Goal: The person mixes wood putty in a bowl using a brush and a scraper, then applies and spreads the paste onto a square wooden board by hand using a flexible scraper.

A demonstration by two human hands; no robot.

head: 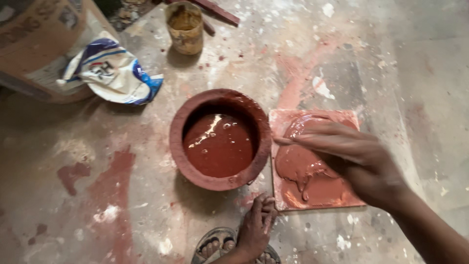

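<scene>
Two hands are in view, both of the person who wears the camera, over a stained concrete floor (146, 205) with white and red patches.

The largest thing near them is the round clay bowl (220, 139), thick-walled, rough and matte outside, half full of glossy red-brown liquid that shines in the light. Just at its right side, almost touching its wall, lies the square tile (316, 159), flat on the floor, its edges nearly parallel to the picture frame. The tile is covered with the same wet red coat, thick and uneven, with a drip line near the middle.

The right hand (349, 151) is above the tile, coming from the lower right. Its fingers are stretched out flat and close together, pointing left toward the bowl, and they hold nothing; the fingertips seem to lie on the wet coat near the tile's left edge, but the hand is a little blurred. So the tile is directly under this hand, and the bowl is just beyond the fingertips.

The left hand (256, 230) is lower, near the tile's lower left corner, fingers bent and loose, empty, resting by a sandal (215, 247).

Farther away, at top, stand a small dirty can (184, 28) and a crumpled white and blue bag (115, 71) against a cardboard drum (34, 44).
</scene>
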